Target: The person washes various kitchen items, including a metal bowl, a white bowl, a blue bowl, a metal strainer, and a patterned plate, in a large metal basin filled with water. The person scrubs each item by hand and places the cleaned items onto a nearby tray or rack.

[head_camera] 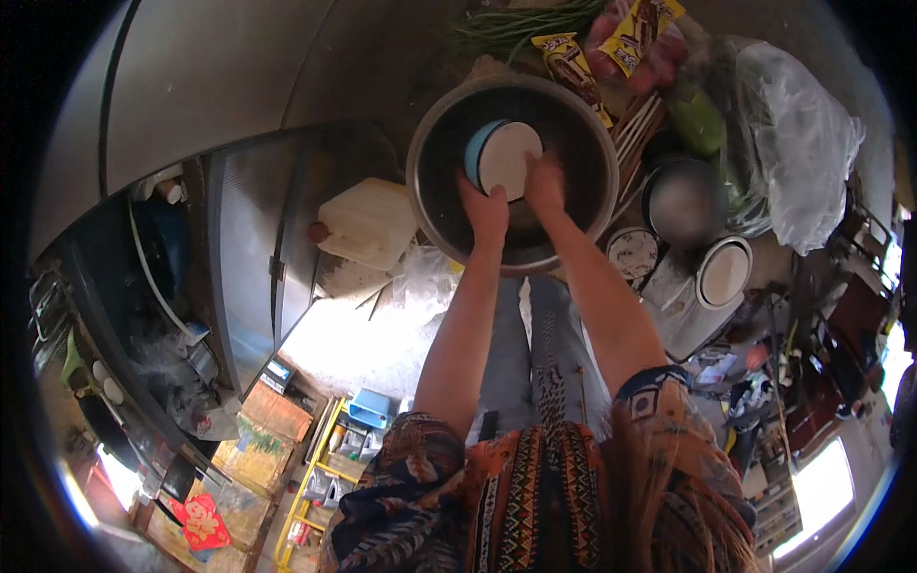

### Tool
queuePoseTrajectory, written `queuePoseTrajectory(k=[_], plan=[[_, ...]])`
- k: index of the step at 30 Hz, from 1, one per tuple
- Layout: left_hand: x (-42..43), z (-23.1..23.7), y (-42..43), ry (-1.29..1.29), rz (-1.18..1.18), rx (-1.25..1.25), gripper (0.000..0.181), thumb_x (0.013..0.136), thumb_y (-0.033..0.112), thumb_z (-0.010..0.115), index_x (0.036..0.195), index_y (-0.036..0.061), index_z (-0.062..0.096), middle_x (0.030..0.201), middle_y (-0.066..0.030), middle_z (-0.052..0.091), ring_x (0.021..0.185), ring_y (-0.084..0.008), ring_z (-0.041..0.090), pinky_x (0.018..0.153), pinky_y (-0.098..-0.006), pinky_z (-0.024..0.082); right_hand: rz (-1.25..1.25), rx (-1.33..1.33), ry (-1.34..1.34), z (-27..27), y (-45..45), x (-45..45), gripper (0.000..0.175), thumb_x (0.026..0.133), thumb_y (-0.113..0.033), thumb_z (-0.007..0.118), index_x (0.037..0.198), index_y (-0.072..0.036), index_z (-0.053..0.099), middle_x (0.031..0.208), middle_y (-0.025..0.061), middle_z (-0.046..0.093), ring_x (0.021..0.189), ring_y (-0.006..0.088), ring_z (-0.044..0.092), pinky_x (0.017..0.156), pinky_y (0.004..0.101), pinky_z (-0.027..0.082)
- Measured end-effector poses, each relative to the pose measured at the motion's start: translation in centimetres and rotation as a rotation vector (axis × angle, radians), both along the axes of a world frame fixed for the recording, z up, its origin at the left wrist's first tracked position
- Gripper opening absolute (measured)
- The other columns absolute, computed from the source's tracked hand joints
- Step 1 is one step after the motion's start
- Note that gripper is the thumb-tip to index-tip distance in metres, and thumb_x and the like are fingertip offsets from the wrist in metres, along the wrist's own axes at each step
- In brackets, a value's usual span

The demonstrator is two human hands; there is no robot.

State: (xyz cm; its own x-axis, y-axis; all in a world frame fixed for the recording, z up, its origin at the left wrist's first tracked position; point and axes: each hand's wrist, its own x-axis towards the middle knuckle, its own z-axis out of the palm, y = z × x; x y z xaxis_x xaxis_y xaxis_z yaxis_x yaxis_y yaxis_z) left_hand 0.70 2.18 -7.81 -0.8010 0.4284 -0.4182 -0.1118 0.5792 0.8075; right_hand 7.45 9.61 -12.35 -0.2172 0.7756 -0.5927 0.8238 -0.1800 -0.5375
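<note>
A bowl [503, 161], white inside and light blue outside with a dark rim, is tilted inside a wide metal basin [423, 161]. My left hand [488, 213] grips its near-left rim, the thumb over the edge. Across the bowl's right rim lies my right hand [547, 188], slightly blurred, with fingertips against the white inner face. Whether the right hand pinches the rim or holds anything small is hidden. The basin's inner wall around the bowl is dark.
A whitish plastic jug [369, 222] with a red cap lies left of the basin. To the right are a lidded pot [684, 204], a white enamel container [723, 273] and a clear plastic bag [795, 143]. Yellow snack packets [571, 71] and green stalks [526, 29] lie beyond.
</note>
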Motion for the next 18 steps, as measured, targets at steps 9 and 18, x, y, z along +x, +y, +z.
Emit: queuePoseTrajectory(k=[9,18], plan=[[-0.6,-0.2,-1.2,-0.033,-0.131,0.004,0.074,0.071,0.001,0.053,0.138,-0.0062,0.021,0.138,-0.0268,0.033,0.131,-0.0361,0.031,0.109,-0.0376,0.023,0.412,0.055,-0.139,-1.5,0.7,1.3,0.042,0.081,-0.023,0.064,0.117,-0.005,0.055,0.097,0.0232,0.057,0.090,0.0342,0.061,0.078,0.0398,0.051],[1.6,1.7,0.0,-0.173,0.151,0.168,0.080,0.070,-0.002,0.050,0.142,0.0023,0.015,0.138,-0.0245,0.034,0.127,-0.0339,0.036,0.106,-0.0362,0.028,0.128,0.083,0.131,0.6,-1.9,1.0,0.066,0.079,-0.031,0.064,0.120,0.013,0.036,0.110,0.0351,0.052,0.101,0.0433,0.056,0.087,0.0444,0.045]])
